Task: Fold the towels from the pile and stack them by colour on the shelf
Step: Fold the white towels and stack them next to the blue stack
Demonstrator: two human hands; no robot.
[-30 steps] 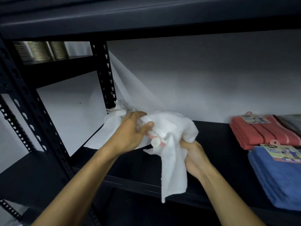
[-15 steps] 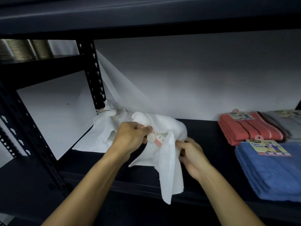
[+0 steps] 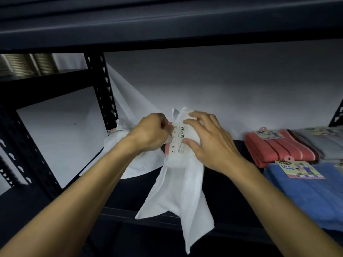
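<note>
Towel, white (image 3: 178,191), held up between both hands over the front of the dark shelf (image 3: 228,201), its loose lower corners hanging below the wrists and past the shelf's front edge. Left hand (image 3: 150,134) curled, fingers pinching the left edge of the towel's card label (image 3: 179,140), barcode side showing. Right hand (image 3: 207,140) just right of the label, fingers bent and spread over the bunched cloth, thumb pressing the label's lower right part; it grips towel and label together. Top of the towel pokes up between the two hands.

Behind and left of the left hand: a second heap of white cloth (image 3: 120,134) lying on the shelf against the perforated upright post (image 3: 104,93).

Well right of the right hand, folded towels on the same shelf: red towel (image 3: 278,147) at the back, grey towel (image 3: 323,141) beside it further right, blue towel (image 3: 311,193) in front, nearest the shelf edge. Each carries a printed card label; the blue one reads "Face Towel".
</note>
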